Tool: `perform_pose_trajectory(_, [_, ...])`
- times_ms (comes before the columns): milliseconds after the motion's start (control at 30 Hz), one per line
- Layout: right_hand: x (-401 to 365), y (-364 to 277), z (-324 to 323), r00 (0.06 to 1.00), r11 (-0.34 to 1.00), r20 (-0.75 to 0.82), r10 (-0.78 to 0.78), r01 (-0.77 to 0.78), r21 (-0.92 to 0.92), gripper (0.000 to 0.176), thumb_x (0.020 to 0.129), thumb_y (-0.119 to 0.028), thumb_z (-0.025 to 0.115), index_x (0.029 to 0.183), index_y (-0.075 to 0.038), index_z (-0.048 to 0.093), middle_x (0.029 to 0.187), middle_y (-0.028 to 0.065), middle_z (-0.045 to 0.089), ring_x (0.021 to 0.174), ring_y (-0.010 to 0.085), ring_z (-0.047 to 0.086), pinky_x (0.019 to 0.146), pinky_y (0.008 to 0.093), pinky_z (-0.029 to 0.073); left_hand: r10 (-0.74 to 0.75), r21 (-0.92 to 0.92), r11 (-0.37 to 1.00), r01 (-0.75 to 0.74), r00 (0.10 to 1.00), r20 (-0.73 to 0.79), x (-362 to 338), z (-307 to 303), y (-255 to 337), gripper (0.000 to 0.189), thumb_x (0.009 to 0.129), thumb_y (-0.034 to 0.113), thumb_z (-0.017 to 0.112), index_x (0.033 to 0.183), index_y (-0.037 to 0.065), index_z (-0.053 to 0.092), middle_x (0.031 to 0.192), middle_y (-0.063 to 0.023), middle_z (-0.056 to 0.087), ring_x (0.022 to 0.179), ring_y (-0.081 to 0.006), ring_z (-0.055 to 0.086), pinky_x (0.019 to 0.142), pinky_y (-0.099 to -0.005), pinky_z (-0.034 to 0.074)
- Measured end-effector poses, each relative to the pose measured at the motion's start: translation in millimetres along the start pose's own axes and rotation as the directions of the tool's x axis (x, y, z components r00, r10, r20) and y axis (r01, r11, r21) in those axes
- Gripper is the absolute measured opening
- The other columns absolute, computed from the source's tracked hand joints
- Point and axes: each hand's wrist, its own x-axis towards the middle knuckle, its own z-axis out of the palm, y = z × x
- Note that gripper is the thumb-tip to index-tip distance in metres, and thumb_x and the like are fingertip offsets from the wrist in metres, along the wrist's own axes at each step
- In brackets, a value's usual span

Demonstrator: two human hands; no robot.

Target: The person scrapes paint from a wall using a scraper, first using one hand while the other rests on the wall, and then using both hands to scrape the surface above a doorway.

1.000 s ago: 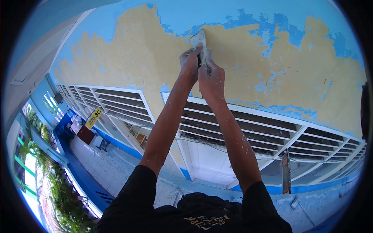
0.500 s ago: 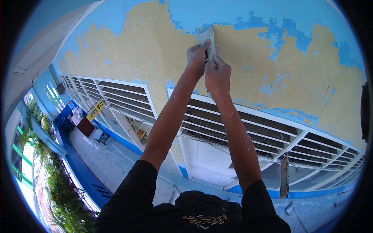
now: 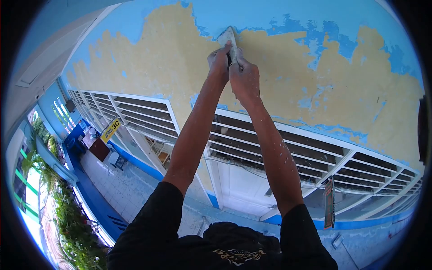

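Note:
Overhead, both my hands are closed on a scraper (image 3: 228, 38) with a pale, dusty blade. My left hand (image 3: 219, 59) grips it from the left, fingers near the blade. My right hand (image 3: 244, 77) is wrapped round its lower part, close beside the left. The blade's tip touches the wall where light blue paint (image 3: 252, 15) meets a bare yellowish area (image 3: 274, 58). Jagged patches of darker blue run along that border. White specks dot my forearms.
Below the scraped wall run white slatted vents (image 3: 279, 148) and a white door (image 3: 240, 189). A yellow sign (image 3: 110, 130) marked 3C and a dark hanging sign (image 3: 329, 204) stick out. Far left are a brown desk (image 3: 99, 149) and plants (image 3: 72, 220).
Both hands and the scraper have shifted a little left and up along the paint border. The blade is tilted more to the left. A small pale blur shows before the vents.

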Motion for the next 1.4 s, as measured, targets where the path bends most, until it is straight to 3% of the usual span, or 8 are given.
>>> perform_pose_trajectory(700, [-23, 3, 18, 0.996, 0.992, -0.065, -0.054, 0.047, -0.113, 0.043, 0.098, -0.015, 0.051, 0.134, 0.005, 0.064, 0.063, 0.0117, 0.062, 0.049, 0.0154, 0.059, 0.046, 0.0339, 0.045, 0.015, 0.052, 0.999, -0.012, 0.999, -0.043, -18, -17, -10, 0.029, 0.1, 0.024, 0.072, 0.095, -0.004, 0.067, 0.085, -0.0119, 0.07, 0.069, -0.0201, 0.066, 0.06, -0.0366, 0.054])
perform_pose_trajectory(800, [-40, 9, 10, 0.988, 0.989, -0.036, 0.148, -0.147, 0.032, 0.046, 0.092, -0.017, 0.052, 0.132, 0.001, 0.065, 0.087, 0.031, 0.07, 0.085, 0.0473, 0.072, 0.075, 0.0522, 0.055, 0.034, 0.081, 0.996, -0.029, 0.997, -0.068, -9, -28, -33, 0.029, 0.098, 0.025, 0.073, 0.092, -0.003, 0.069, 0.08, -0.0087, 0.068, 0.064, -0.0184, 0.062, 0.058, -0.0337, 0.05])
perform_pose_trajectory(900, [-9, -11, 6, 0.984, 0.986, 0.062, 0.165, -0.167, 0.014, 0.045, 0.092, -0.017, 0.052, 0.133, -0.002, 0.065, 0.088, 0.0318, 0.07, 0.086, 0.0491, 0.071, 0.076, 0.0535, 0.055, 0.102, 0.13, 0.987, -0.092, 0.992, -0.074, 11, -21, -14, 0.03, 0.096, 0.027, 0.076, 0.091, -0.002, 0.069, 0.08, -0.0065, 0.066, 0.065, -0.0166, 0.06, 0.058, -0.0335, 0.048])
perform_pose_trajectory(1033, [19, -3, 11, 0.977, 0.966, 0.148, -0.156, 0.182, -0.184, 0.033, 0.096, -0.017, 0.055, 0.116, 0.004, 0.071, 0.062, 0.0156, 0.059, 0.052, 0.019, 0.062, 0.052, 0.0398, 0.051, 0.12, 0.044, 0.992, -0.115, 0.981, -0.153, 34, -38, 0, 0.033, 0.101, 0.033, 0.068, 0.092, 0.001, 0.068, 0.083, -0.0099, 0.068, 0.067, -0.0186, 0.062, 0.057, -0.0361, 0.05])
perform_pose_trajectory(1100, [11, -2, 3, 0.917, 0.828, 0.266, -0.297, 0.386, -0.407, 0.036, 0.096, -0.017, 0.055, 0.123, 0.003, 0.069, 0.064, 0.0173, 0.059, 0.056, 0.0175, 0.064, 0.057, 0.0412, 0.053, 0.047, -0.107, 0.991, -0.075, 0.97, -0.24, 27, -64, -19, 0.037, 0.103, 0.036, 0.063, 0.091, 0.001, 0.066, 0.084, -0.0127, 0.07, 0.065, -0.0196, 0.063, 0.054, -0.0365, 0.05])
perform_pose_trajectory(1233, [-35, -19, -37, 0.972, 0.952, 0.228, -0.06, 0.124, -0.281, 0.048, 0.092, -0.013, 0.056, 0.14, -0.008, 0.062, 0.093, 0.0295, 0.071, 0.087, 0.0473, 0.071, 0.077, 0.0527, 0.055, 0.09, 0.235, 0.972, 0.015, 0.898, -0.43, -30, -130, -98, 0.034, 0.107, 0.031, 0.057, 0.096, -0.001, 0.063, 0.074, -0.0181, 0.071, 0.046, -0.0191, 0.056, 0.046, -0.0283, 0.048])
perform_pose_trajectory(1333, [-34, -8, -40, 0.986, 0.982, 0.166, 0.02, 0.012, -0.186, 0.052, 0.092, -0.008, 0.056, 0.144, -0.011, 0.06, 0.092, 0.0285, 0.072, 0.085, 0.0451, 0.071, 0.076, 0.0516, 0.055, 0.498, 0.71, 0.689, -0.144, 0.805, -0.321, -36, -131, -104, 0.036, 0.1, 0.03, 0.066, 0.115, -0.003, 0.062, 0.12, -0.0237, 0.069, 0.092, -0.028, 0.067, 0.083, -0.0411, 0.056])
perform_pose_trajectory(1400, [-26, -7, -35, 0.991, 0.98, 0.133, -0.026, 0.052, -0.194, 0.056, 0.092, -0.005, 0.057, 0.147, -0.013, 0.058, 0.089, 0.0269, 0.071, 0.082, 0.0433, 0.071, 0.075, 0.0514, 0.055, 0.68, 0.858, 0.443, -0.26, 0.721, -0.133, -31, -101, -72, 0.055, 0.098, 0.034, 0.067, 0.136, -0.003, 0.051, 0.146, -0.0261, 0.05, 0.123, -0.0359, 0.052, 0.106, -0.0469, 0.042])
